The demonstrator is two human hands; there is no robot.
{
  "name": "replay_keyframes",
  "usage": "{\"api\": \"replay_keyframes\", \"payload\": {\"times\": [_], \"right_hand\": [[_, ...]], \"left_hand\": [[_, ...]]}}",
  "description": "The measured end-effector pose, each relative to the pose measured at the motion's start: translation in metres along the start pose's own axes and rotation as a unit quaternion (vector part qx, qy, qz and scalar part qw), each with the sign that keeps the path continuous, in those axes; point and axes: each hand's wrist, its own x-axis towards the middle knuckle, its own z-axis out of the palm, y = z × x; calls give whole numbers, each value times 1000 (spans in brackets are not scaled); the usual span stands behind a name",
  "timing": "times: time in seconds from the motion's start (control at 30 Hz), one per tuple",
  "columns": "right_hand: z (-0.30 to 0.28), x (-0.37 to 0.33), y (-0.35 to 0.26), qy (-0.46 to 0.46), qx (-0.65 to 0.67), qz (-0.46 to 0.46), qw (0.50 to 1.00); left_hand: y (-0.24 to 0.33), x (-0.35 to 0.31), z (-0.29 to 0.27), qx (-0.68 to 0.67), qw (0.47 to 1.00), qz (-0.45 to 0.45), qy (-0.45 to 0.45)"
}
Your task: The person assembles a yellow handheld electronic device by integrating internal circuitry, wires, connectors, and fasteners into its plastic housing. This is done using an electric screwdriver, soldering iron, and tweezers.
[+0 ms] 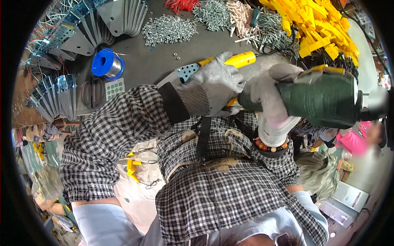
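Observation:
My left hand (219, 80), in a grey glove, is closed around a yellow-handled tool (244, 60) with a perforated metal plate (188, 72) at its left end. A dark cord leaves the handle's right end. In my right hand (273, 100), also gloved, is a dark green power drill (320, 98), lying level with its nose toward the left hand. Another yellow bit shows below the left hand near the drill's nose. Whether the drill's tip touches the tool is hidden behind the fingers.
Beyond my hands lie heaps of nuts (169, 30), screws (212, 15), pale pegs (241, 16) and yellow handles (316, 26). A screwdriver (255, 17) rests there. Left are a blue solder spool (107, 64), scissors (93, 92) and stacked metal plates (123, 16). A person in pink (353, 140) sits right.

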Motion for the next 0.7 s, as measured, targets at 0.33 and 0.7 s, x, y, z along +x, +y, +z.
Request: {"api": "replay_keyframes", "payload": {"times": [0.33,0.7], "right_hand": [[1,46,-56,-359,249,-71,897],[36,16,-27,-274,314,-54,907]], "left_hand": [[5,-9,-21,73,994,36,-67],[0,3,-4,-26,968,-53,-245]]}}
